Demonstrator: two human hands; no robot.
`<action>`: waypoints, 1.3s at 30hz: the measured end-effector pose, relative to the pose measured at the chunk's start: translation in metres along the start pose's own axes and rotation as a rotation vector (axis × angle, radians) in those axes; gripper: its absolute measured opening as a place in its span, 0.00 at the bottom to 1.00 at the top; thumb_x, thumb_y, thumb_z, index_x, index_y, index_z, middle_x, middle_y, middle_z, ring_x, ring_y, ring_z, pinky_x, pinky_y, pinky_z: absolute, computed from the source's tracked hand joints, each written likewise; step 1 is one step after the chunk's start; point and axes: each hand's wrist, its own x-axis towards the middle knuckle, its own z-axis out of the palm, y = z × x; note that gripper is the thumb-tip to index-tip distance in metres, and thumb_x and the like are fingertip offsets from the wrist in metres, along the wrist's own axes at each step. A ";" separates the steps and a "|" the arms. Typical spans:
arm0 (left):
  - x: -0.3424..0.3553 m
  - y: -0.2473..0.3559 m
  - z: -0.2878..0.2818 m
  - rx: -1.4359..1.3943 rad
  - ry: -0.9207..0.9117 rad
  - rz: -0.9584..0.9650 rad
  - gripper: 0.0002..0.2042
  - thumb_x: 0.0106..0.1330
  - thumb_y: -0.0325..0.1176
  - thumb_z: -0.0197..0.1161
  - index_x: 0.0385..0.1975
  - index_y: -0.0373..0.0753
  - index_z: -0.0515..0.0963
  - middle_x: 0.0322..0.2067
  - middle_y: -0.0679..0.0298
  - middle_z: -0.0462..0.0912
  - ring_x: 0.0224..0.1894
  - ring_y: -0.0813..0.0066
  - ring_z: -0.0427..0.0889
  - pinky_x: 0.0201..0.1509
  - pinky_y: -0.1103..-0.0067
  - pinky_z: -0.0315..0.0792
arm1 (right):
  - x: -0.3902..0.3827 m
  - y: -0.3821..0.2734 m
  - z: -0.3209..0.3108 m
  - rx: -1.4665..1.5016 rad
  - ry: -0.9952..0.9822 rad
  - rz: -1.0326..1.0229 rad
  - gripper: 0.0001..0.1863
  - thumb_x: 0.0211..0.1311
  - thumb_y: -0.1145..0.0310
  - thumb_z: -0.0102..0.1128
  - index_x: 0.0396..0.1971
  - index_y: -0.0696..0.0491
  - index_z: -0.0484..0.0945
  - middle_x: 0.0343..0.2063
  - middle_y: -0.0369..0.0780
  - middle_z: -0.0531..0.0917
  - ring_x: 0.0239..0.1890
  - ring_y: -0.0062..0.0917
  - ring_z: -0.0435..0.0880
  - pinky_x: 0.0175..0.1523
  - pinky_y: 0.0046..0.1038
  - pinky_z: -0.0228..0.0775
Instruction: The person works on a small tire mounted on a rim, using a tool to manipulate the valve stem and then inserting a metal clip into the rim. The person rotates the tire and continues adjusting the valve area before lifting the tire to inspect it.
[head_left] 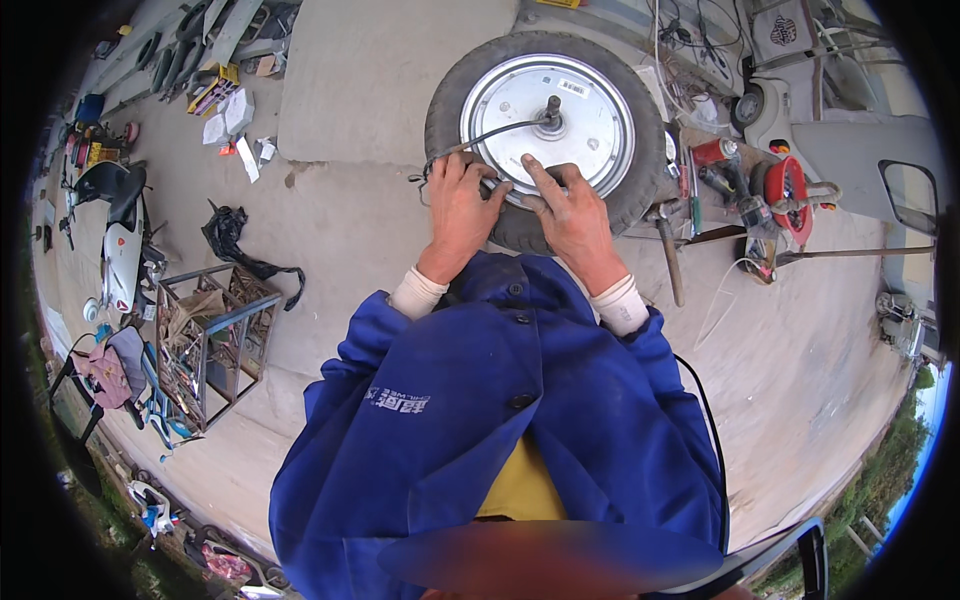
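Observation:
A wheel with a silver hub motor [590, 125] and a black tyre [647, 120] lies flat in front of me. From the axle [551, 112] at its centre, a black cable [490, 133] runs left over the rim to frayed wire ends. My left hand [460, 212] rests on the tyre's near-left edge, fingers bent and thumb closed toward them on a small dark piece I cannot make out. Just right of it is my right hand [577, 218], its index finger stretched onto the silver hub face, thumb apart and the other fingers bent. Nothing shows in its grasp.
A hammer [670, 255] lies right of the tyre, by a red spray can [712, 152], a power tool [742, 190] and a red basin [788, 195]. A metal-frame rack of scraps [215, 340], a black plastic bag [230, 235] and a white scooter [120, 250] are on the left.

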 end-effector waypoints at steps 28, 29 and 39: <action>-0.010 -0.017 -0.001 -0.189 -0.001 0.016 0.14 0.64 0.23 0.72 0.50 0.39 0.87 0.57 0.56 0.84 0.61 0.53 0.79 0.63 0.61 0.69 | 0.036 0.001 0.032 0.276 0.025 -0.041 0.23 0.71 0.84 0.68 0.65 0.57 0.84 0.48 0.43 0.90 0.48 0.31 0.92 0.52 0.32 0.85; -0.011 -0.017 -0.002 -0.189 0.001 0.015 0.14 0.64 0.23 0.72 0.50 0.39 0.87 0.57 0.56 0.84 0.61 0.53 0.79 0.63 0.61 0.69 | 0.036 0.001 0.032 0.263 0.014 -0.049 0.23 0.71 0.83 0.68 0.65 0.57 0.84 0.48 0.44 0.90 0.47 0.31 0.92 0.52 0.32 0.85; -0.011 -0.014 -0.001 -0.187 0.047 0.054 0.14 0.64 0.23 0.73 0.49 0.40 0.87 0.50 0.62 0.85 0.57 0.59 0.80 0.59 0.63 0.68 | 0.039 -0.003 0.026 0.081 -0.098 -0.140 0.25 0.68 0.78 0.72 0.65 0.54 0.85 0.52 0.44 0.87 0.47 0.41 0.91 0.49 0.38 0.85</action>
